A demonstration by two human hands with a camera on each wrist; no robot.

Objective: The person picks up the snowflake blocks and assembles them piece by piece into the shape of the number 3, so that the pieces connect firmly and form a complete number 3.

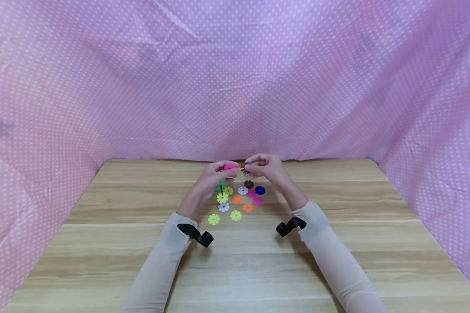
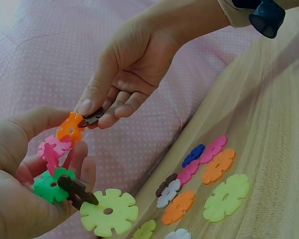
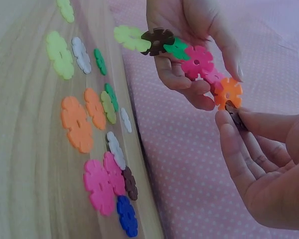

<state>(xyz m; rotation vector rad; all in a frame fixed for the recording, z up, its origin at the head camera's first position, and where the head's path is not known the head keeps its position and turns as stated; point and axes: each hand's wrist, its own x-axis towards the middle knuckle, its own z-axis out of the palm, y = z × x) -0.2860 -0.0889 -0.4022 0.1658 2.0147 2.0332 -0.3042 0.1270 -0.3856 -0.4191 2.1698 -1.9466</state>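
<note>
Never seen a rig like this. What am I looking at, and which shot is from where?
There's no robot: these are a person's bare left hand and right hand. The wide picture comes from a head-worn camera looking forward and down; the two close ones come from black wrist cameras. On the wood-grain table lie loose notched discs in several colours. The left hand holds a chain of joined discs, with yellow-green at one end and orange at the other. The right hand pinches a brown disc at the orange end.
</note>
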